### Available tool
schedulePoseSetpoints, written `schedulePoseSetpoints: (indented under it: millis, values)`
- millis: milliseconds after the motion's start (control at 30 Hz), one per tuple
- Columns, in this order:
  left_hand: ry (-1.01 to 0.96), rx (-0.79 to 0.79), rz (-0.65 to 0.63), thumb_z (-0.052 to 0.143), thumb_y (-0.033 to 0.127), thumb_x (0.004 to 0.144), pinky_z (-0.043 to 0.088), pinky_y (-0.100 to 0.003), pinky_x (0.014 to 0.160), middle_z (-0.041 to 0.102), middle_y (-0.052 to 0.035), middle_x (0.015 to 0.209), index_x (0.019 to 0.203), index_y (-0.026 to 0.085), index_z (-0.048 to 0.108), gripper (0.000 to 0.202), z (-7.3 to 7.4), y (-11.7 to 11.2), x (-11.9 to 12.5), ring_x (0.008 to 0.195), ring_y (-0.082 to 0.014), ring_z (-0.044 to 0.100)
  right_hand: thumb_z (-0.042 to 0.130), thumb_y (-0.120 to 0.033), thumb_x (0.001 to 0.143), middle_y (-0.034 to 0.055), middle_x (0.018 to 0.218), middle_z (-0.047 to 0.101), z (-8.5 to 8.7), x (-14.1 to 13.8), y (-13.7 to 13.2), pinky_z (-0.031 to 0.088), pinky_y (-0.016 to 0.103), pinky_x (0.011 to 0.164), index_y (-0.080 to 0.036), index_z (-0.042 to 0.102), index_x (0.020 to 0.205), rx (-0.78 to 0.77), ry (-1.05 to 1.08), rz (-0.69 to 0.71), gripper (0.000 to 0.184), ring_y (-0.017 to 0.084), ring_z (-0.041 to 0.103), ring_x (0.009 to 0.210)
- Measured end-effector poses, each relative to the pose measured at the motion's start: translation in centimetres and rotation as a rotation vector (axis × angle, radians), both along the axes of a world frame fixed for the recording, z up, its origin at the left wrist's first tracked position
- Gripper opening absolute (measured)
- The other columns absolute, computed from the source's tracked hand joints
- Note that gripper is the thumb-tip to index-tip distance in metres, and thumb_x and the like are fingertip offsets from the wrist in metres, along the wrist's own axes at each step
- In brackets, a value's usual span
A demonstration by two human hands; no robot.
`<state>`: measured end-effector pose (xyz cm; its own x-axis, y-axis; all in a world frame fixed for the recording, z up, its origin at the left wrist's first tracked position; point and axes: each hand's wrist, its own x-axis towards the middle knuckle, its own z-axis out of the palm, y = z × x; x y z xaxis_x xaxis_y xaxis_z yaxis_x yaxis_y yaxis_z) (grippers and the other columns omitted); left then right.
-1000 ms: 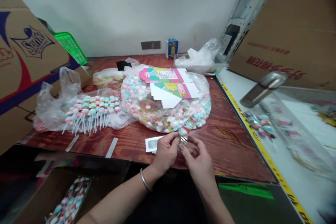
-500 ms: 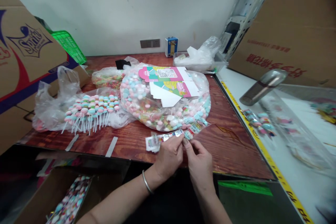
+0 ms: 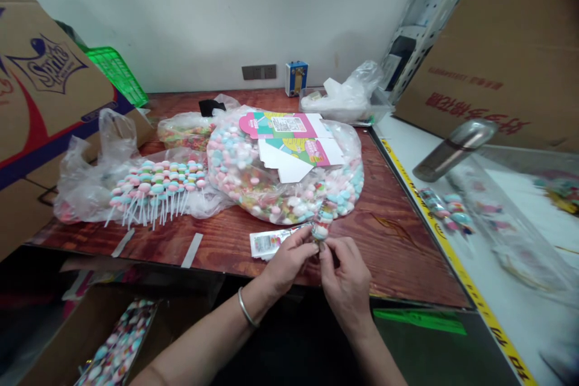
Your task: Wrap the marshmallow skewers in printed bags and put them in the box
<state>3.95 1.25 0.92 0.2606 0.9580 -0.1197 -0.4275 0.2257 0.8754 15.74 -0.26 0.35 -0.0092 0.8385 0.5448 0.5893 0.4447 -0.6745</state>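
Observation:
Both my hands meet at the front edge of a dark wooden table [image 3: 389,241]. My left hand [image 3: 287,262] and my right hand [image 3: 346,277] each pinch the lower end of a small wrapped candy lollipop [image 3: 322,222], which stands nearly upright between them. A small printed sleeve or label [image 3: 266,243] lies flat just left of my left hand. Behind the hands lies a big clear bag of pastel candies [image 3: 280,184] with flat pink and green carton blanks [image 3: 294,139] on top.
A row of lollipops on white sticks [image 3: 154,190] lies on a plastic bag at the left. A cardboard box [image 3: 40,102] stands at the far left; a steel bottle [image 3: 452,148] and wrapped candies [image 3: 447,211] lie on the white surface at right. A box of candies [image 3: 117,350] sits below.
The wrapped lollipop lay tilted to the right half a second ago; now my hands hold it nearly upright. The hands stayed at the same spot on the table's front edge.

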Motion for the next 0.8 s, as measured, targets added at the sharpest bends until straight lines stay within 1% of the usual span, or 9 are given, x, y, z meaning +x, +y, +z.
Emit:
schedulePoseSetpoints:
  millis: [100,167,233,333,433,533,600,700,800]
  values:
    - [-0.097,-0.002,-0.053,0.059,0.05,0.079,0.047,-0.033,0.078,0.067,-0.0082,0.092,0.1,0.019,0.07,0.039,1.0,0.2,-0.9,0.084,-0.0202,0.061,0.05,-0.017,0.089,0.005,0.086,0.061,0.4,0.2,-0.2,0.047,0.027,0.073,-0.02,0.061,0.092,0.096,-0.164,0.026,0.011,0.017,0.06,0.08]
    - [-0.1,0.016,-0.038,0.043,0.069,0.081,0.047,-0.039,0.082,0.066,-0.013,0.101,0.092,0.018,0.072,0.059,1.7,0.2,-1.5,0.093,-0.025,0.061,0.05,-0.015,0.088,0.0052,0.083,0.062,0.9,0.6,-0.3,0.048,0.028,0.072,-0.02,0.061,0.091,0.148,-0.256,-0.002,0.012,0.017,0.06,0.077]
    - [-0.059,0.066,-0.039,0.024,0.078,0.081,0.048,-0.042,0.084,0.065,-0.0163,0.109,0.08,0.017,0.073,0.078,2.3,0.2,-2.2,0.1,-0.0287,0.06,0.052,-0.015,0.087,0.0056,0.081,0.062,1.3,1.2,-0.2,0.048,0.029,0.072,-0.019,0.061,0.091,0.204,-0.332,-0.067,0.011,0.018,0.061,0.076]
    - [0.131,0.228,-0.08,0.016,0.074,0.085,0.043,-0.046,0.096,0.065,-0.0157,0.113,0.069,0.019,0.074,0.081,2.9,0.2,-3.1,0.113,-0.0302,0.056,0.055,-0.014,0.085,0.0073,0.083,0.065,1.9,2.2,-0.2,0.049,0.03,0.074,-0.019,0.062,0.094,0.307,-0.413,-0.142,0.012,0.019,0.062,0.079]
    - [0.413,0.388,-0.134,0.027,0.07,0.086,0.024,-0.045,0.113,0.07,-0.0123,0.102,0.072,0.022,0.075,0.069,3.1,0.0,-3.5,0.129,-0.0285,0.045,0.057,-0.014,0.083,0.0074,0.086,0.067,2.2,2.4,-0.7,0.049,0.031,0.075,-0.021,0.062,0.099,0.373,-0.431,-0.148,0.018,0.02,0.063,0.079]
    - [0.433,0.351,-0.177,0.026,0.073,0.085,0.016,-0.044,0.116,0.07,-0.0107,0.107,0.082,0.022,0.075,0.07,3.1,-0.3,-2.9,0.136,-0.0265,0.037,0.059,-0.012,0.081,0.0068,0.086,0.067,2.6,1.7,-1.5,0.049,0.031,0.072,-0.022,0.061,0.102,0.396,-0.381,-0.098,0.023,0.019,0.062,0.074]
    - [0.259,0.238,-0.174,0.017,0.076,0.083,0.028,-0.044,0.112,0.067,-0.0115,0.116,0.085,0.02,0.075,0.08,3.1,-0.5,-2.2,0.13,-0.0278,0.044,0.06,-0.009,0.08,0.0064,0.085,0.065,2.9,0.9,-2.2,0.05,0.03,0.072,-0.021,0.061,0.101,0.359,-0.286,-0.015,0.024,0.018,0.061,0.076]
    - [0.018,0.117,-0.16,0.009,0.082,0.077,0.045,-0.047,0.096,0.067,-0.0164,0.112,0.089,0.017,0.075,0.093,3.5,-0.7,-1.7,0.116,-0.0319,0.056,0.057,-0.01,0.083,0.0031,0.079,0.059,3.0,0.3,-2.7,0.049,0.025,0.066,-0.021,0.06,0.088,0.156,-0.077,0.118,0.012,0.014,0.059,0.072]
    - [0.043,0.253,-0.201,0.008,0.081,0.078,0.043,-0.053,0.097,0.064,-0.0179,0.12,0.085,0.018,0.077,0.093,4.3,-0.8,-2.2,0.125,-0.0352,0.049,0.056,-0.02,0.085,-0.0005,0.068,0.053,2.4,0.7,-2.4,0.043,0.024,0.057,-0.021,0.057,0.071,-0.184,0.173,0.155,0.013,0.012,0.052,0.061]
